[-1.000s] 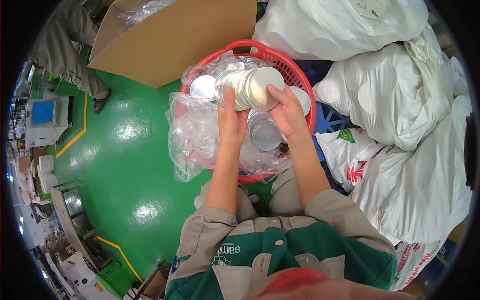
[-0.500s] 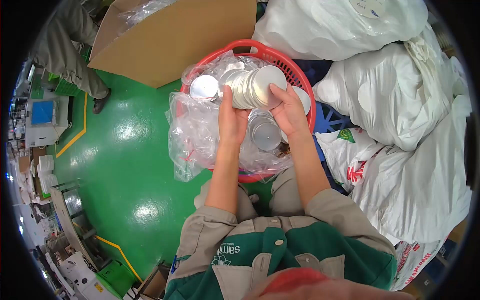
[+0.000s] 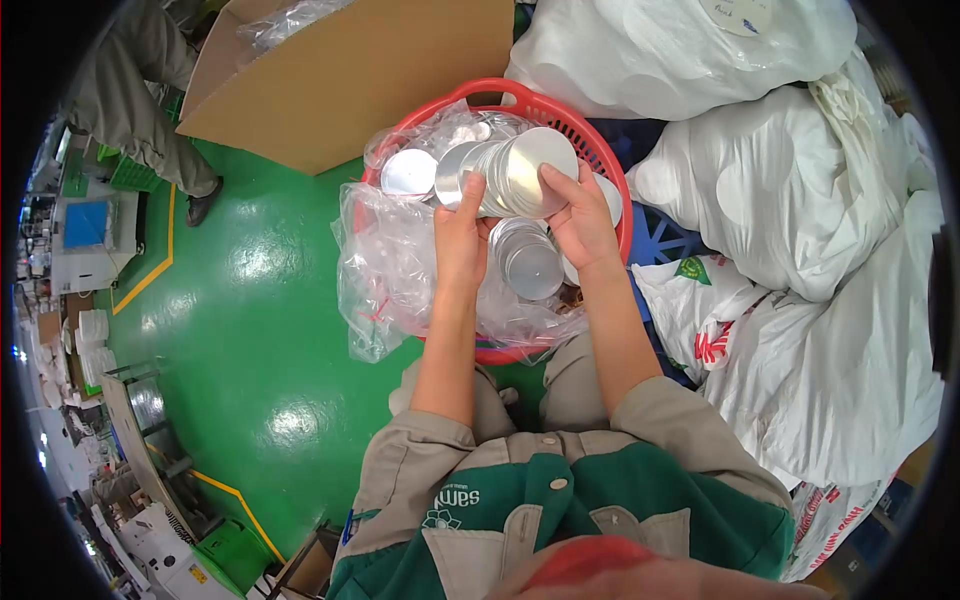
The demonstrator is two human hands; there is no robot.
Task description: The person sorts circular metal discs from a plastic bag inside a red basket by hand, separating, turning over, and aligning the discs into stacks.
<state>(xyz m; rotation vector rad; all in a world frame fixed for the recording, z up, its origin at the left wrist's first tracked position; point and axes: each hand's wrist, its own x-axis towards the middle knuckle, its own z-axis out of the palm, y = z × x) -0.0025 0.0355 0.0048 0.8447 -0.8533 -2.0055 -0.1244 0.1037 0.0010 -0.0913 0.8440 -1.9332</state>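
Centrally, above the red basket [image 3: 627, 220], you hold the fanned silvery discs [image 3: 510, 175] with your left hand [image 3: 460, 245] at seven o'clock and right hand [image 3: 583, 225] at four; their long axis runs nine to three, the uppermost disc [image 3: 535, 155] nearer the right.

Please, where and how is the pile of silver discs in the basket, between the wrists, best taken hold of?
Probably by the round edges, from the near side: the pile of discs lies overlapped, its near disc uncovered, while the held discs, left hand and right hand crowd its far side.
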